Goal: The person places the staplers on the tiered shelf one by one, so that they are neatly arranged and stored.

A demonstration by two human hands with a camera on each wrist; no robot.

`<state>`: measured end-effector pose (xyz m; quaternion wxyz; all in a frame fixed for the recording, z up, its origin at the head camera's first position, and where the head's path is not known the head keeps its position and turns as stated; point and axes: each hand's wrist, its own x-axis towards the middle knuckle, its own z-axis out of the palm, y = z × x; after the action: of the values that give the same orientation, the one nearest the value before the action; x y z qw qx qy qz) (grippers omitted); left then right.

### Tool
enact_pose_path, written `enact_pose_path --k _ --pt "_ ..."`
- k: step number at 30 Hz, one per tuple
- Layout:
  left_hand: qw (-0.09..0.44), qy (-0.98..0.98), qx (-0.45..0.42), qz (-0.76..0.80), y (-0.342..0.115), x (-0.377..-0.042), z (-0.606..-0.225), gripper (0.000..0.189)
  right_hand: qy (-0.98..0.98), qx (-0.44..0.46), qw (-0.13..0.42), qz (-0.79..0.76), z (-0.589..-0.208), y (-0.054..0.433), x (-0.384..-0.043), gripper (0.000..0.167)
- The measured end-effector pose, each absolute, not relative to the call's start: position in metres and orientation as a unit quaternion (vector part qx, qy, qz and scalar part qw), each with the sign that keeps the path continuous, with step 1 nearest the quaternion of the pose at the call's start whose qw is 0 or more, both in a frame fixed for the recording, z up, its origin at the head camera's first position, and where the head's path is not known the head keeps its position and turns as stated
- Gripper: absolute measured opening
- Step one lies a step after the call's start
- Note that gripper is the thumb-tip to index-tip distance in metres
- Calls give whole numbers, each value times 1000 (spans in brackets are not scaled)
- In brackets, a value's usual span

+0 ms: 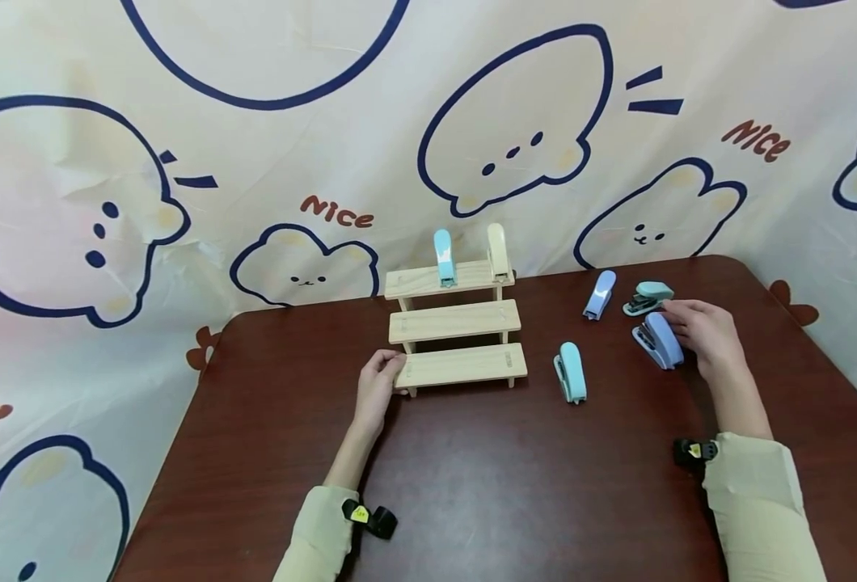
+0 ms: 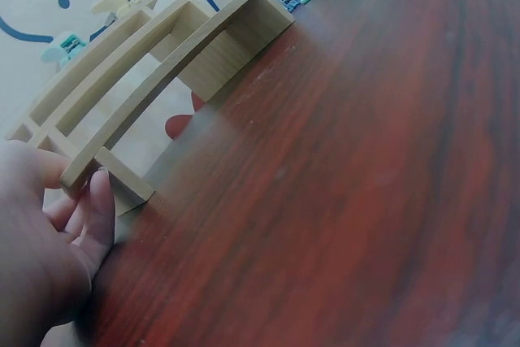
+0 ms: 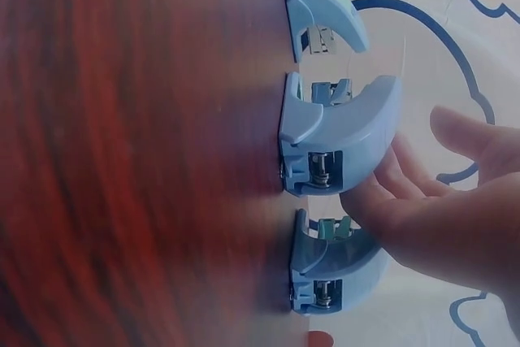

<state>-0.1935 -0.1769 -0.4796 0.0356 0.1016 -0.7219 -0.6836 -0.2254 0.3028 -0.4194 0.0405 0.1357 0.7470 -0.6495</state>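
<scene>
Head view: light-blue stapler and cream stapler up on wooden rack, apparently done; four staplers left on table. Left hand pinches rack's lowest tier; right hand, fingers loosely extended, beside periwinkle stapler, contact unclear.

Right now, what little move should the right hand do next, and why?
Perhaps curl the right hand round the lilac stapler beside its fingers. The thumb stands apart, and the wooden rack, which the left hand grips, has a blue stapler and a cream stapler on its top step but none lower.
</scene>
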Motion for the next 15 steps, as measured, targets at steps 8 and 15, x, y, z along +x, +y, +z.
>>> enact_pose_path --k 8,15 --pt "41 -720 101 -685 -177 -193 -479 21 751 132 40 -646 -419 303 -224 22" --pt "40 -719 103 -687 -176 -193 -479 21 730 139 44 -668 -421 305 -222 12"
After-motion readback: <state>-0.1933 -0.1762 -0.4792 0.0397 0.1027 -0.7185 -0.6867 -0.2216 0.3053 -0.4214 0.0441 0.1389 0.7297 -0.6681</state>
